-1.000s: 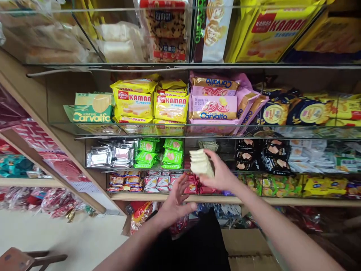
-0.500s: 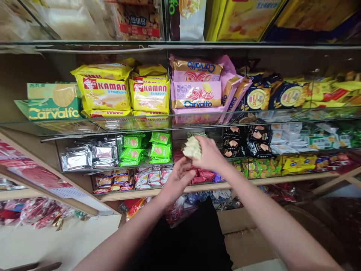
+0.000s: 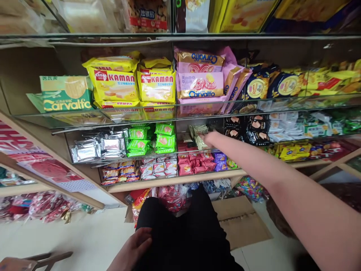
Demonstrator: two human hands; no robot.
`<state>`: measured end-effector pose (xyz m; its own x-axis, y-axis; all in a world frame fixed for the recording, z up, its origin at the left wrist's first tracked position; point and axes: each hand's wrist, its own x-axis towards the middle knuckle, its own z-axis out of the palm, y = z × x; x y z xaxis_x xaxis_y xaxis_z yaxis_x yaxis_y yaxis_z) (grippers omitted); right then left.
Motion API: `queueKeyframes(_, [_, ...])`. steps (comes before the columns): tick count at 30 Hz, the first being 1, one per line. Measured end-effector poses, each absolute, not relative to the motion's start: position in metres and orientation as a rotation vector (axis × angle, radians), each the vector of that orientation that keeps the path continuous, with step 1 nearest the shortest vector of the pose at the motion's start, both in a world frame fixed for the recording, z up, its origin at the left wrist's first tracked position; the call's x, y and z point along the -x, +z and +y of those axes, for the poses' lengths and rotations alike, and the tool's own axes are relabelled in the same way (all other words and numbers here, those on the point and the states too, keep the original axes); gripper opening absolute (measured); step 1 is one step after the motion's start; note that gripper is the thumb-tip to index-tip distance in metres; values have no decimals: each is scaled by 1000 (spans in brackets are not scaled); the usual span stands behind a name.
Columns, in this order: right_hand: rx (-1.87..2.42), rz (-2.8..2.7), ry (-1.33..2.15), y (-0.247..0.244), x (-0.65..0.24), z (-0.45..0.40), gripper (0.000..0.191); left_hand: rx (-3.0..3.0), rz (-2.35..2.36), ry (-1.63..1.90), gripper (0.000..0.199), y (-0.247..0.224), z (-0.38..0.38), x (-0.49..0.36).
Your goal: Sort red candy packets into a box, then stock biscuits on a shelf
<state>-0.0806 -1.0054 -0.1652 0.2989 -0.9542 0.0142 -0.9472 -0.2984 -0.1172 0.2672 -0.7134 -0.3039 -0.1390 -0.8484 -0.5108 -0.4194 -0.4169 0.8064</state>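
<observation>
My right hand (image 3: 208,139) reaches into the middle compartment of the lower glass shelf. Its fingers are round the near end of a stack of pale green-cream packets (image 3: 200,138). Green packets (image 3: 165,141) stand to the left of that compartment, and black packets (image 3: 258,131) to the right. Red packets (image 3: 194,162) lie in the row below. My left hand (image 3: 138,242) rests on my black-clad thigh, low in the view, its fingers loosely apart and nothing in it.
Yellow KAMAN packs (image 3: 115,82) and pink Carvalfo packs (image 3: 200,83) fill the shelf above, behind a glass edge (image 3: 135,114). Flattened cardboard (image 3: 242,222) lies on the floor. A stool (image 3: 42,259) is at the bottom left.
My left hand has dropped from the packets to my thigh. My right hand has set the pale packets down into the compartment, and the view has shifted slightly.
</observation>
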Motion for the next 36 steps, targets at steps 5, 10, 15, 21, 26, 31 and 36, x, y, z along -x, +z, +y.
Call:
queueKeyframes(5, [2445,1902,-95,-123,91,-953,72,-1827,-1702,-1326,36,-326,-706,-275])
queueKeyframes(10, [2271,1677,-801,-139,125,-837,43,-1818,-2102,-1027,29,-350,-732,-272])
queueKeyframes(15, [1510,1879,-641,-250,161,-744,34,-1959,-2234,-1299,39,-357,-775,-264])
queueKeyframes(21, [1075,2068,-607,-336,200,-702,34,-1685,-2474,-1699,42,-358,-816,-230])
queueKeyframes(26, [832,2051,-446,-393,228,-699,28,-1351,-2667,-1579,39,-373,-852,-144])
queueKeyframes(31, [826,1968,-217,-467,261,-724,25,-1273,-2880,-1546,35,-414,-871,-54])
queueKeyframes(36, [954,1886,-122,-532,279,-761,26,-1416,-3062,-1568,31,-439,-868,-9])
